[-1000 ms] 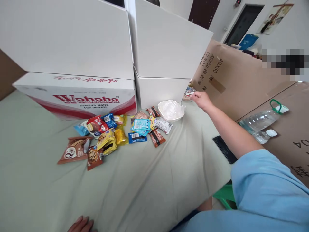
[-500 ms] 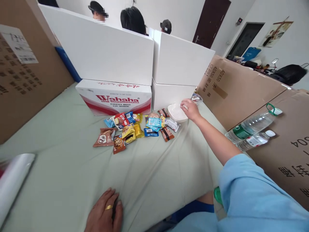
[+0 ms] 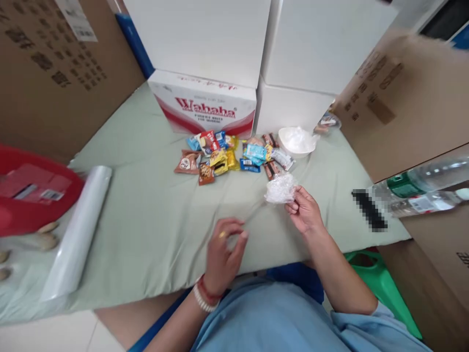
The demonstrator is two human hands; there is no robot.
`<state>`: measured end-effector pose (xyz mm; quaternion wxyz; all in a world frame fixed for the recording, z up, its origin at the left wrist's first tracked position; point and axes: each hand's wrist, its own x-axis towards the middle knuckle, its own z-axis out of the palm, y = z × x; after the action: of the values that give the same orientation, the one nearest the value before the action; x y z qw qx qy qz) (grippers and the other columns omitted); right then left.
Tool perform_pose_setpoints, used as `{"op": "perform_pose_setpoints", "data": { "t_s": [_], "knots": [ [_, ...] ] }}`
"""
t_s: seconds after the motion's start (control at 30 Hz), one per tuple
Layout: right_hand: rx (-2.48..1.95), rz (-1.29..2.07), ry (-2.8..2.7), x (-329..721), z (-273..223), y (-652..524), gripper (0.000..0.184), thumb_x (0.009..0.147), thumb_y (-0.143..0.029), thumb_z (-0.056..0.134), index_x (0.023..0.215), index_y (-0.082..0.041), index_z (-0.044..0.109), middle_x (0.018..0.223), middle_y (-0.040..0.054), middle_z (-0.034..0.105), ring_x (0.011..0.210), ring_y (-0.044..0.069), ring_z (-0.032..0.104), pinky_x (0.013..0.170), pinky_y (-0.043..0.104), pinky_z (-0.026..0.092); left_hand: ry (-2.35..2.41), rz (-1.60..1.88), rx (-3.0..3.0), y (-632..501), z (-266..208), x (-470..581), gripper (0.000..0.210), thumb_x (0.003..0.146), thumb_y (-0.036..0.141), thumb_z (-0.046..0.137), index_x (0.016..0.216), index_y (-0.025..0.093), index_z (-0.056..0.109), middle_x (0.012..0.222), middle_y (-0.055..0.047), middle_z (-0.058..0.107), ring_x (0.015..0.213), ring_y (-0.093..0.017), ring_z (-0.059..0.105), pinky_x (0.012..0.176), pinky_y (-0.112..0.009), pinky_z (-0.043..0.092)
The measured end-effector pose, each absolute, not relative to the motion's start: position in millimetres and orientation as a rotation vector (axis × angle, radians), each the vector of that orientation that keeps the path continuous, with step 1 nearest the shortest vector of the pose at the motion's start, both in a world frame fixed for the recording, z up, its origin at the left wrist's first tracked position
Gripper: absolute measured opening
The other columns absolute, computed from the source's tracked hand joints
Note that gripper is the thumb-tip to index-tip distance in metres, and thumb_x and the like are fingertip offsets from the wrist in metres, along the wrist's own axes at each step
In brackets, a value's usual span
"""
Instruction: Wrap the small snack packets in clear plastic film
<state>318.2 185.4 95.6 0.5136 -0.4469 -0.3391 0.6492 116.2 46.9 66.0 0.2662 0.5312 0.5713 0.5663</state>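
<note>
My right hand (image 3: 305, 210) pinches a crumpled piece of clear plastic film (image 3: 280, 188) above the table, just in front of the snack packets. My left hand (image 3: 224, 247), wearing a ring, hovers to its left near the table's front; its fingers are curved, thumb apart, with nothing between them. Behind the film stands a white bowl (image 3: 295, 149) with more thin crumpled plastic in it. Several small wrapped snacks lie in two clusters: on the left a brown packet (image 3: 188, 162) and a yellow packet (image 3: 220, 159), on the right a blue packet (image 3: 250, 165) and a silver packet (image 3: 282, 158).
A white-and-red Wahaha box (image 3: 208, 110) and white panels (image 3: 304, 49) border the back. Cardboard (image 3: 373, 98) closes off the right side, beside a plastic bottle (image 3: 432, 201). On the left lie a plastic film roll (image 3: 78, 234) and a red bag (image 3: 32, 190).
My right hand has drawn back from the bowl towards me and now has plastic film in it. My left hand has risen and moved right. The view has tilted down.
</note>
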Motion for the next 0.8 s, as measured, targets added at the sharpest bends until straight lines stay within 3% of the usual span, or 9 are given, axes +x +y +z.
{"op": "perform_pose_setpoints", "data": {
  "t_s": [0.07,0.17,0.23,0.3,0.4,0.5,0.57,0.67,0.8],
  "knots": [
    [-1.117,1.480,-0.884,309.3,77.8,160.5,0.040,0.073,-0.044,0.091,0.089,-0.024,0.060,0.074,-0.0065,0.060,0.049,0.004,0.040,0.045,0.019,0.031,1.356,1.453,1.129,63.0,68.0,137.1,0.034,0.098,0.056,0.066,0.095,0.022,0.063,0.113,-0.010,0.064,0.110,-0.025,0.067,0.086,-0.037,0.062],
    [-1.138,1.413,-1.146,307.6,65.1,133.1,0.030,0.088,-0.049,0.080,0.093,-0.024,0.065,0.083,-0.0021,0.069,0.055,0.008,0.052,0.052,0.023,0.041,1.180,1.343,0.627,78.4,66.4,157.1,0.066,0.081,0.069,0.080,0.122,0.023,0.056,0.132,-0.014,0.056,0.118,-0.031,0.066,0.083,-0.045,0.066],
    [-1.113,1.405,-1.338,313.5,62.5,122.8,0.024,0.094,-0.048,0.075,0.096,-0.025,0.068,0.085,-0.0007,0.071,0.059,0.011,0.056,0.058,0.026,0.047,1.158,1.316,0.467,83.2,65.8,163.7,0.090,0.069,0.063,0.092,0.138,0.026,0.048,0.146,-0.017,0.049,0.123,-0.033,0.065,0.084,-0.046,0.066],
    [-1.073,1.391,-1.504,321.7,61.2,117.9,0.021,0.097,-0.046,0.072,0.099,-0.025,0.071,0.089,0.0011,0.072,0.064,0.013,0.060,0.063,0.029,0.050,1.162,1.319,0.399,85.4,64.9,166.0,0.100,0.061,0.049,0.100,0.143,0.028,0.047,0.153,-0.017,0.045,0.122,-0.032,0.065,0.084,-0.044,0.066],
    [-1.043,1.334,-1.625,332.1,56.7,115.8,0.022,0.098,-0.047,0.070,0.097,-0.025,0.072,0.111,0.0065,0.074,0.073,0.015,0.064,0.071,0.031,0.053,1.161,1.377,0.315,86.7,60.9,162.8,0.071,0.058,0.039,0.099,0.116,0.021,0.062,0.134,-0.012,0.058,0.111,-0.026,0.067,0.082,-0.039,0.065],
    [-1.075,1.300,-1.589,337.1,48.8,115.0,0.026,0.098,-0.050,0.069,0.093,-0.024,0.072,0.123,0.0097,0.071,0.082,0.017,0.066,0.072,0.031,0.053,1.179,1.448,0.224,86.8,56.1,154.5,0.051,0.060,0.044,0.096,0.087,0.018,0.061,0.101,-0.005,0.065,0.098,-0.021,0.067,0.079,-0.034,0.063],
    [-1.088,1.304,-1.557,338.4,43.8,113.9,0.028,0.097,-0.051,0.070,0.091,-0.024,0.072,0.120,0.0102,0.070,0.093,0.020,0.068,0.073,0.030,0.053,1.178,1.473,0.171,85.8,55.2,149.4,0.054,0.060,0.048,0.096,0.086,0.019,0.059,0.096,-0.004,0.067,0.095,-0.020,0.068,0.079,-0.033,0.062],
    [-1.055,1.317,-1.552,339.7,41.7,110.7,0.029,0.097,-0.050,0.071,0.086,-0.023,0.072,0.119,0.0107,0.071,0.116,0.025,0.066,0.087,0.033,0.054,1.129,1.472,0.158,82.3,57.2,146.4,0.062,0.062,0.062,0.095,0.092,0.022,0.059,0.108,-0.004,0.069,0.102,-0.021,0.068,0.077,-0.033,0.062],
    [-0.955,1.480,-1.550,339.6,52.1,105.2,0.026,0.096,-0.050,0.073,0.091,-0.024,0.073,0.125,0.0113,0.071,0.109,0.024,0.068,0.094,0.038,0.056,1.054,1.331,0.250,77.8,58.9,149.2,0.066,0.066,0.068,0.093,0.105,0.023,0.065,0.112,-0.004,0.068,0.095,-0.020,0.067,0.069,-0.029,0.059]
  ]
}}
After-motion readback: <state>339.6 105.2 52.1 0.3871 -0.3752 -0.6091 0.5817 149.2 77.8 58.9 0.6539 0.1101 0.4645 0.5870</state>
